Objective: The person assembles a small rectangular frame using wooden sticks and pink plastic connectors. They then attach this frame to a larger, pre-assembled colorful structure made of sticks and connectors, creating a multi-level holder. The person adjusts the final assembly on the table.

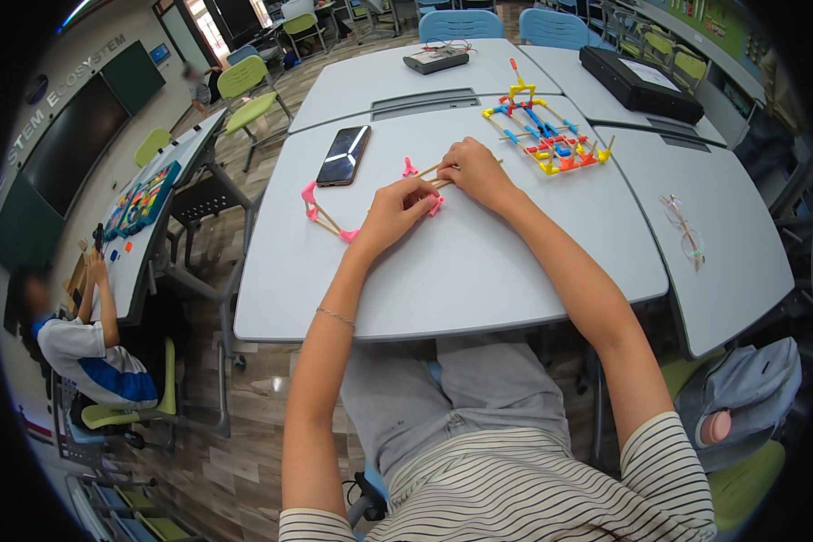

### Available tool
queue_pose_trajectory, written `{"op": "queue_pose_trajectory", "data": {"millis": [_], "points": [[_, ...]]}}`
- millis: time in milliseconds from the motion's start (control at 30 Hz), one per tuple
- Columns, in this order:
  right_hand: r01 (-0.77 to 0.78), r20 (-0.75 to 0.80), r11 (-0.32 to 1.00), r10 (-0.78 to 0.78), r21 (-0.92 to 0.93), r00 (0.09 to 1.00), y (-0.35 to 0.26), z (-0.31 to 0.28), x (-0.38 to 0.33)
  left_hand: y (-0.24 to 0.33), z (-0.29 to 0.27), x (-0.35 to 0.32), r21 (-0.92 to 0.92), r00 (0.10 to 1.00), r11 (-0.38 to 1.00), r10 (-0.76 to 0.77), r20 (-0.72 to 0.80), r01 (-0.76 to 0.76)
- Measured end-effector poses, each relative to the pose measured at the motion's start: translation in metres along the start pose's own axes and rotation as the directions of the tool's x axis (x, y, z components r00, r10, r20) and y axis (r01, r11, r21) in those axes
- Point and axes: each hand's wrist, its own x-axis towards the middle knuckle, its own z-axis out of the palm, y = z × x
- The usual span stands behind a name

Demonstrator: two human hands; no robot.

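Observation:
My left hand (396, 212) is closed, thumb and fingertips around a pink connector (436, 207) partly hidden by the fingers. Close by on the right, my right hand (477, 174) pinches thin wooden sticks (441, 182) that run between the two hands. Just beyond them, another pink connector (410, 168) rests on the white table (461, 289). Left of my left hand lies a joined piece of wooden sticks and pink connectors (313, 213); its near end reaches close to my wrist.
A phone (344, 155) lies at the left. Beyond my right hand stands a colourful stick-and-connector frame (551, 135). Farther back are a grey device with wires (436, 60) and a black case (641, 84). Glasses (685, 233) lie at the right. Another person (99, 352) sits at the left table.

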Motion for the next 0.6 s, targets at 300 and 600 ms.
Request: {"op": "queue_pose_trajectory", "data": {"millis": [300,600], "points": [[0.19,-0.125,0.951,-0.226,-0.245,0.966,0.009,0.0,0.006,-0.002,-0.006,0.013,-0.269,0.999,0.962,-0.034,0.043,0.045],[0.001,-0.156,0.978,0.032,0.208,0.987,-0.019,-0.025,-0.007,0.006,-0.005,0.006,0.212,0.928,0.943,0.302,-0.22,-0.256]]}}
